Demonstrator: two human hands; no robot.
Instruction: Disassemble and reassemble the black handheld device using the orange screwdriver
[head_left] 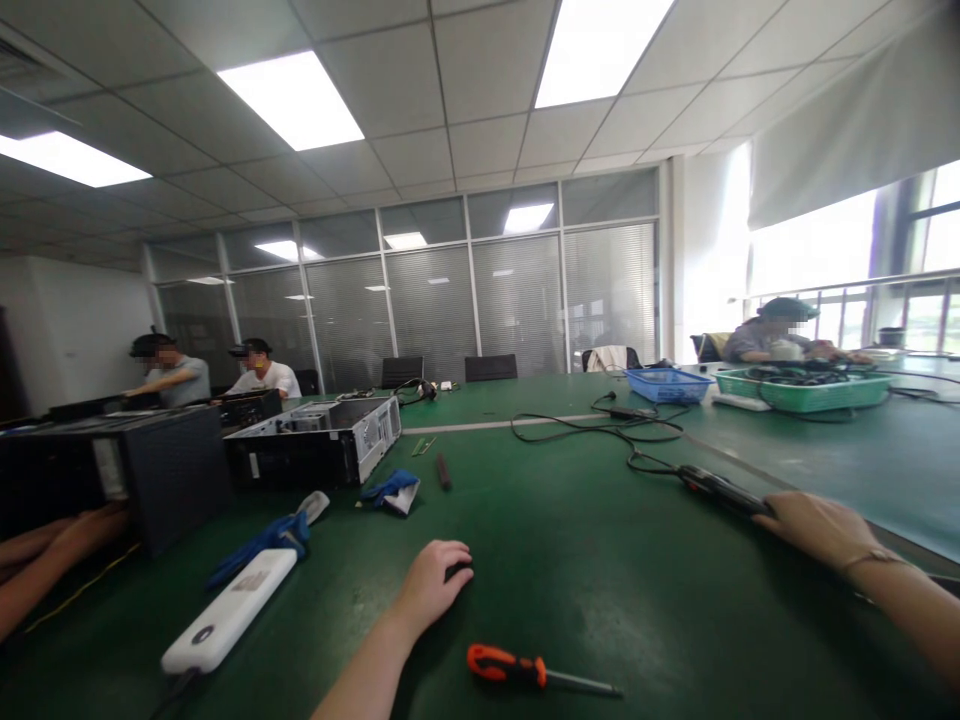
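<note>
My right hand is closed on the near end of a long black corded tool, shaped like an electric screwdriver, at the right of the table. Its cable loops away over the green surface. In the middle, my left hand rests on the table with curled fingers. Something dark shows between its thumb and fingers, too small to make out. Just in front of me lies a screwdriver with an orange and black handle, its shaft pointing right.
Left stand a dark computer case, with another person's arms reaching inside, and an opened case. A white power strip, blue gloves and a dark bar lie nearer. Blue and green baskets stand back right.
</note>
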